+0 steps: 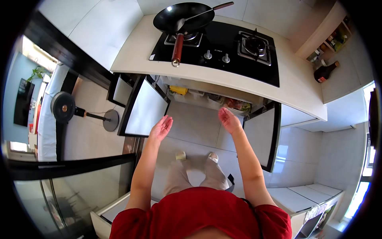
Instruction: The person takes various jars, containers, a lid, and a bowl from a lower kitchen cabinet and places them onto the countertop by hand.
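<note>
My left hand (162,127) is held out in the air with its fingers stretched and nothing in it, near the open left cabinet door (146,109). Palm turned inward, my right hand (229,120) is also empty, its fingers extended. The open right cabinet door (262,137) stands to the right of that hand. Beyond both hands lies the open lower cabinet, where a yellow item (178,90) and several packets (238,104) sit in bins. Neither hand appears to touch anything.
On the black gas stove (219,50) rests a wok (169,18) with a metal spatula (181,24) in it. A dark bottle (326,72) stands on the counter (299,75) at right. A round-headed fan (63,107) is at left.
</note>
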A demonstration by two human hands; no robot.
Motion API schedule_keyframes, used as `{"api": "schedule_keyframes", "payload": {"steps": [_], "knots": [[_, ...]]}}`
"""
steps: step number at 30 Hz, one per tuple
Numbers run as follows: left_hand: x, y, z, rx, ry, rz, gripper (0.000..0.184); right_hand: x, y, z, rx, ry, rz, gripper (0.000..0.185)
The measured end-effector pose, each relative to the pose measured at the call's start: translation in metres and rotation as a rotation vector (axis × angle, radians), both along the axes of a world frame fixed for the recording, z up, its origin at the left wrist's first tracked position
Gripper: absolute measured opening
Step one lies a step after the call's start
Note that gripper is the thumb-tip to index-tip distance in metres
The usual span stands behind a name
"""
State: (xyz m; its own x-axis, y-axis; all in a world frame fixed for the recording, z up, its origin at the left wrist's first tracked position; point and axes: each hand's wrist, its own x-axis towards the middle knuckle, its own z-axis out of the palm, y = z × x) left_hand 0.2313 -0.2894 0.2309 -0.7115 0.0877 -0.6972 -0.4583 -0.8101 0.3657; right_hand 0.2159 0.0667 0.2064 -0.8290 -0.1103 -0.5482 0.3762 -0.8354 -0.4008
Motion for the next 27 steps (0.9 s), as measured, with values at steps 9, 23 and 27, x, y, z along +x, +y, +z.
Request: {"api": "schedule_keyframes", "payload": {"steps": [9,23,27], "knots": [[-0.191,0.014,-0.075,-0.063,0.094,-0.287,0.033,-0.12,-0.035,-0.101,0.004,0.0,-0.215,0.019],[-0.365,0.086,-0.233,-0.163,0.345,-0.023,0.024,-0.284,-0.029,-0.246,0.003,0.263,-0.425,0.029],[-0.391,0.087,-0.252,-0.189,0.486,-0.143,0.025,-0.298,-0.032,-0.235,-0.104,0.286,-0.495,0.026]]}}
